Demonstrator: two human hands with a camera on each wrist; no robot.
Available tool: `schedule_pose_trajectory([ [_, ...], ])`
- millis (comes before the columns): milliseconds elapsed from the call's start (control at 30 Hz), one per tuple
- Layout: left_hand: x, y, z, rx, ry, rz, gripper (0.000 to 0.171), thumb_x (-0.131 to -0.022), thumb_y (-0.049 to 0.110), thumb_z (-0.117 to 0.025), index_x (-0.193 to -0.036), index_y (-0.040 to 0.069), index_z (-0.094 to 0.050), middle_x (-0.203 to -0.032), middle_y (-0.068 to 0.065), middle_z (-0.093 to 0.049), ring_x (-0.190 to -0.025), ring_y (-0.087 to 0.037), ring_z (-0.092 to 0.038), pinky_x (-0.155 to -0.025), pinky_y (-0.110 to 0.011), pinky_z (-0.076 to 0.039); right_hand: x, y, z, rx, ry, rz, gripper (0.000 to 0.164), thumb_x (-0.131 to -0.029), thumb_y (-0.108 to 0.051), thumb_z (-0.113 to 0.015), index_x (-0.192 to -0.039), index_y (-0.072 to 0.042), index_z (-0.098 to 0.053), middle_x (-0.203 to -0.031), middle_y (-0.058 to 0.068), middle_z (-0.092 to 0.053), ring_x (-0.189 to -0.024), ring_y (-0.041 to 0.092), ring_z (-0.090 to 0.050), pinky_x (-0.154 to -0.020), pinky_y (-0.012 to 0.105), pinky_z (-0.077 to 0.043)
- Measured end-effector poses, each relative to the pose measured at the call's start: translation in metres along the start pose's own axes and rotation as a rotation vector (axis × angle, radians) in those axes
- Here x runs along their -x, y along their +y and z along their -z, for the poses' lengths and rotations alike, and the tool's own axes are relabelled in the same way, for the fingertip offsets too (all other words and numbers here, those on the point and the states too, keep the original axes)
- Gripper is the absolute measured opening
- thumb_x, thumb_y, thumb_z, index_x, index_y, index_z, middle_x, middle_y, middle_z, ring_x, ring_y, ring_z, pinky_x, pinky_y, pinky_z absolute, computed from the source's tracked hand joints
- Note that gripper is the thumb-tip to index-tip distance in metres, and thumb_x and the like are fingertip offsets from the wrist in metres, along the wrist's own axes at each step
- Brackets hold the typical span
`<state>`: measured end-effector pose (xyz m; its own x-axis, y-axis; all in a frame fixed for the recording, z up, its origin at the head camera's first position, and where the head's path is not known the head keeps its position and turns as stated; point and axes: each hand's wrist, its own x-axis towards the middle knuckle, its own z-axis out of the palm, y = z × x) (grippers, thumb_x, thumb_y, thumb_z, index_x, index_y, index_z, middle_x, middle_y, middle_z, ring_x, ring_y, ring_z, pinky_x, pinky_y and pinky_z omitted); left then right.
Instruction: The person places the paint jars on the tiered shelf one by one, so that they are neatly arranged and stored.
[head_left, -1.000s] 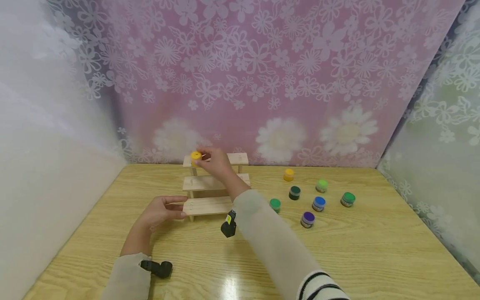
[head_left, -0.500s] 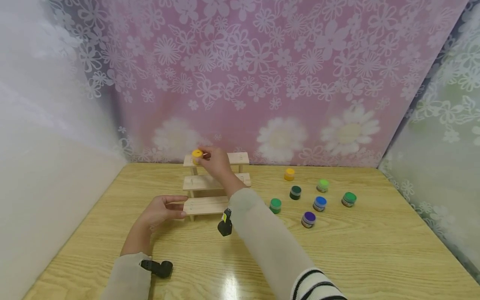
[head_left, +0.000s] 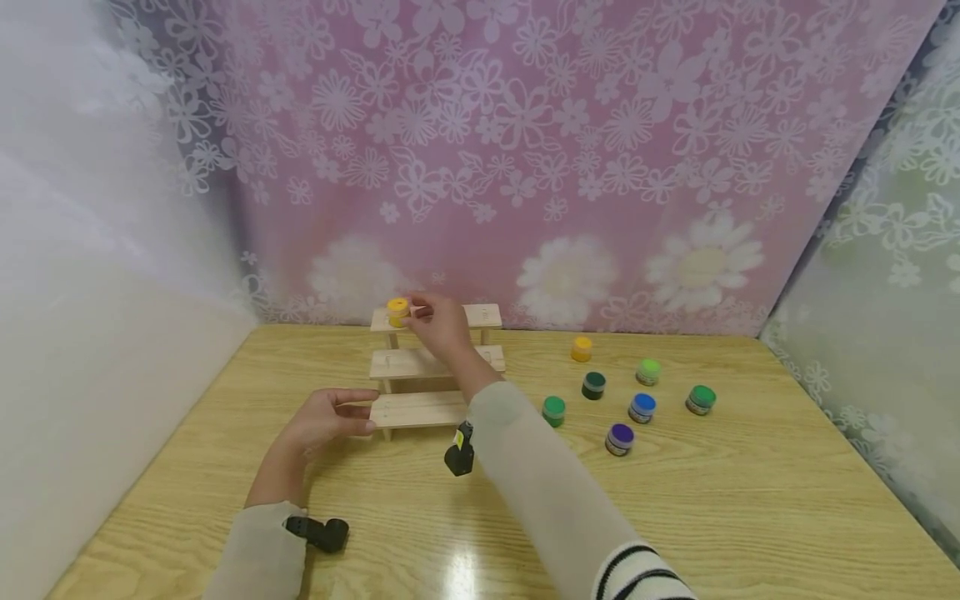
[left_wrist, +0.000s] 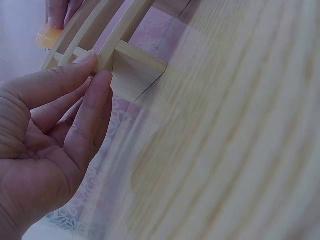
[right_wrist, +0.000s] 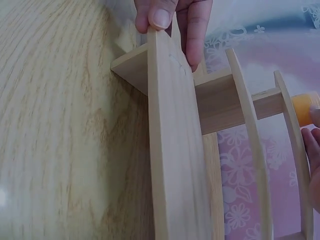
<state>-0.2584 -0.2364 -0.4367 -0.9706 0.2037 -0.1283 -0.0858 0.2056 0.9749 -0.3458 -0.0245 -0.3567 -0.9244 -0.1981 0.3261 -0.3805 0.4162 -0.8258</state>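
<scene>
A three-tier wooden display stand (head_left: 420, 408) stands on the table. My left hand (head_left: 322, 419) pinches the left end of its lowest board between thumb and fingers, which the left wrist view shows closely. On the left part of the top board is a small yellow paint jar (head_left: 397, 313), lid up. My right hand (head_left: 442, 325) reaches over the lower boards and holds this jar by its right side, thumb toward the front and a finger behind. In the right wrist view the yellow jar (right_wrist: 301, 109) shows at the right edge, with the thumb against it.
Right of the stand, several more paint jars are spread on the table: orange (head_left: 581, 349), dark green (head_left: 593, 385), green (head_left: 553, 411), blue (head_left: 642, 407), purple (head_left: 619, 439), light green (head_left: 648, 372) and another green one (head_left: 701, 400). A pink flowered curtain (head_left: 480, 167) hangs behind.
My right fingers have shifted slightly right along the yellow jar, and more of its front shows. The jar keeps its place over the top board. My left hand stays on the lowest board.
</scene>
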Motion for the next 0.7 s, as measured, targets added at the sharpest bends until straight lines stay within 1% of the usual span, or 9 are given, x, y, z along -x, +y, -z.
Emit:
schedule_pose_trajectory([
  [200, -0.001, -0.001, 0.0, -0.004, 0.0, 0.001, 0.056, -0.078, 0.002, -0.081, -0.13, -0.004, -0.06, -0.13, -0.021, -0.056, -0.109, -0.027, -0.06, -0.082, -0.034, -0.056, 0.008, 0.01, 0.006, -0.081, 0.046, 0.046, 0.038, -0.09, -0.009, -0.071, -0.127, -0.006, -0.065, -0.12, 0.012, -0.065, -0.104, 0.021, -0.063, -0.085, 0.024, -0.052],
  [333, 0.0, -0.001, -0.001, -0.003, 0.003, -0.003, 0.055, -0.078, 0.001, -0.081, -0.129, -0.004, -0.061, -0.13, -0.021, -0.056, -0.107, -0.025, -0.06, -0.081, -0.034, -0.056, 0.012, 0.014, 0.01, -0.116, 0.065, 0.066, 0.038, -0.089, -0.008, -0.073, -0.126, -0.006, -0.066, -0.117, 0.014, -0.064, -0.103, 0.022, -0.063, -0.085, 0.023, -0.052],
  [467, 0.0, -0.001, -0.002, 0.004, 0.007, -0.001, 0.055, -0.077, -0.001, -0.081, -0.128, -0.005, -0.061, -0.131, -0.021, -0.056, -0.105, -0.023, -0.061, -0.081, -0.034, -0.056, 0.017, 0.015, 0.014, -0.163, 0.068, 0.085, 0.038, -0.088, -0.006, -0.074, -0.125, -0.005, -0.066, -0.116, 0.015, -0.063, -0.103, 0.022, -0.062, -0.084, 0.022, -0.053],
  [633, 0.0, -0.003, -0.002, 0.002, 0.013, 0.003, 0.054, -0.077, -0.001, -0.081, -0.128, -0.005, -0.062, -0.13, -0.02, -0.056, -0.104, -0.022, -0.06, -0.08, -0.033, -0.056, 0.023, 0.015, 0.019, -0.213, 0.068, 0.101, 0.038, -0.087, -0.008, -0.074, -0.124, -0.006, -0.066, -0.116, 0.01, -0.062, -0.104, 0.02, -0.061, -0.085, 0.021, -0.052],
  [700, 0.0, -0.003, -0.003, 0.001, 0.014, 0.002, 0.054, -0.077, -0.001, -0.081, -0.128, -0.004, -0.062, -0.129, -0.019, -0.056, -0.104, -0.022, -0.06, -0.08, -0.033, -0.056, 0.026, 0.016, 0.022, -0.239, 0.067, 0.112, 0.039, -0.087, -0.007, -0.075, -0.124, -0.005, -0.066, -0.116, 0.008, -0.061, -0.106, 0.022, -0.061, -0.085, 0.021, -0.052],
])
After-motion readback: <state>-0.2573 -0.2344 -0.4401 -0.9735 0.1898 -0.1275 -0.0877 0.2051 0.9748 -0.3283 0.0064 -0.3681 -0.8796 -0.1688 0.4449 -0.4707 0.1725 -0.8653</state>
